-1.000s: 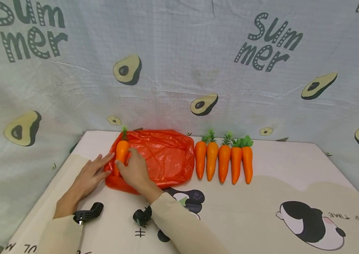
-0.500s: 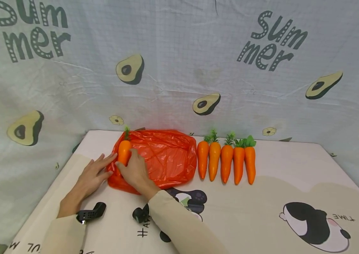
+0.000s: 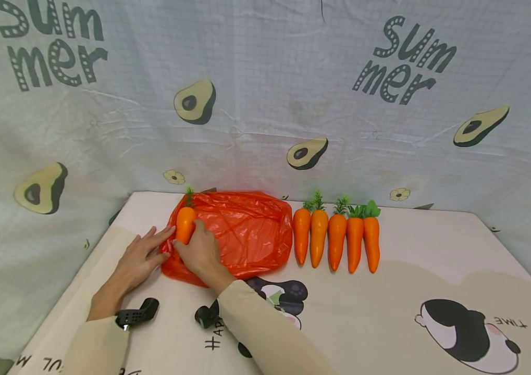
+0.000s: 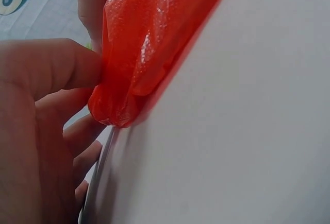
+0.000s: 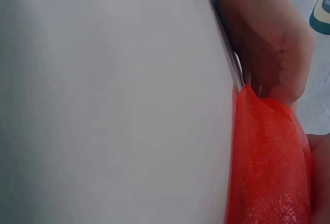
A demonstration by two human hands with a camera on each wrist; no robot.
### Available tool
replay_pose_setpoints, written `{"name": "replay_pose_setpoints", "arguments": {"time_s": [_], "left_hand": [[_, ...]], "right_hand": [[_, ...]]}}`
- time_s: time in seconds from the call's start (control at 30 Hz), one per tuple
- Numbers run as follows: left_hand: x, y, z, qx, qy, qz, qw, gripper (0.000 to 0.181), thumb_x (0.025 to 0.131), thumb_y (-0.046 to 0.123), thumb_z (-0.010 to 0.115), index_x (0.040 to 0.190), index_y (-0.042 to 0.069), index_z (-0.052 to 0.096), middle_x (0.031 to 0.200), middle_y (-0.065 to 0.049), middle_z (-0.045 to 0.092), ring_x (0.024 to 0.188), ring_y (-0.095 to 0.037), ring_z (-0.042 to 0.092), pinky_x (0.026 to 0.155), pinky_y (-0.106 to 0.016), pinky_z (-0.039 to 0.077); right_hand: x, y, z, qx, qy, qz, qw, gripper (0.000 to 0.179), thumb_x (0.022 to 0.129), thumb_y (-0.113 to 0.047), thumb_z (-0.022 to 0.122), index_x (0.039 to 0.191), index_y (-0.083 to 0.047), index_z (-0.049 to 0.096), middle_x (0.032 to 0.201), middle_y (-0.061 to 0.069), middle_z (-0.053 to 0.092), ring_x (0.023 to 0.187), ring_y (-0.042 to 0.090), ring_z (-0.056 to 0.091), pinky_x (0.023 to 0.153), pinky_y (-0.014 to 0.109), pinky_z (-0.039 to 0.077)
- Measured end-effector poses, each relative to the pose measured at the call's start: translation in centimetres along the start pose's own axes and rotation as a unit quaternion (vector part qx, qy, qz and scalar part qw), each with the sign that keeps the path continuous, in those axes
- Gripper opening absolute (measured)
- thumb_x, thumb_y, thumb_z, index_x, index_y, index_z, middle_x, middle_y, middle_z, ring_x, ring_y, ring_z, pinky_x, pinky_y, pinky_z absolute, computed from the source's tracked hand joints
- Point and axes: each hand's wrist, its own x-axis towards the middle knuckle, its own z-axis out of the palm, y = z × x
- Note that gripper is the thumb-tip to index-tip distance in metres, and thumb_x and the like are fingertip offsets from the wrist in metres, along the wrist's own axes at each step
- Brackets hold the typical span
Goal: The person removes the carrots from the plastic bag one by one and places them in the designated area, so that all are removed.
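An orange carrot (image 3: 185,223) with a green tuft lies along the left side of a red plastic bag (image 3: 246,234). My right hand (image 3: 202,252) holds this carrot between thumb and fingers, covering its lower end. At the bag's left edge rests my left hand (image 3: 138,260), its fingers fairly straight and spread. The left wrist view has the left thumb (image 4: 62,64) against the crinkled red plastic. Seen from the right wrist, the bag (image 5: 270,162) fills the lower right, with the left hand (image 5: 273,38) beyond it.
Several more carrots (image 3: 337,239) stand in a row right of the bag, tufts toward the back. The pale table (image 3: 424,250) carries printed dog figures and lettering. A printed cloth (image 3: 246,104) hangs behind it. A black wrist camera (image 3: 138,313) is on the left wrist.
The scene has shifted slightly right in the head view. My right forearm has swung a little left, and less of the held carrot's lower part shows. Both hands keep their places.
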Motion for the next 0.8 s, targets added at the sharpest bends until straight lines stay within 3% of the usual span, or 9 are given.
{"name": "replay_pose_setpoints", "arguments": {"time_s": [0.3, 0.8], "left_hand": [[0.1, 0.2, -0.1, -0.002, 0.000, 0.003, 1.0000, 0.055, 0.095, 0.025, 0.054, 0.145, 0.005, 0.039, 0.146, -0.023, 0.037, 0.138, -0.046, 0.018, 0.110, -0.060, 0.004], [0.1, 0.1, -0.2, 0.002, -0.011, -0.018, 0.9998, 0.058, 0.095, 0.027, 0.055, 0.146, 0.006, 0.038, 0.146, -0.024, 0.035, 0.139, -0.046, 0.016, 0.110, -0.060, 0.002]], "right_hand": [[-0.1, 0.4, -0.6, 0.055, 0.004, -0.010, 0.9984, 0.060, 0.084, -0.029, 0.073, 0.134, -0.008, 0.047, 0.104, 0.005, 0.062, 0.085, 0.017, 0.058, 0.082, 0.032, 0.052], [-0.5, 0.3, -2.1, 0.080, 0.018, -0.037, 0.9960, 0.059, 0.084, -0.026, 0.071, 0.135, -0.009, 0.046, 0.101, 0.003, 0.062, 0.080, 0.014, 0.056, 0.075, 0.028, 0.051]]}}
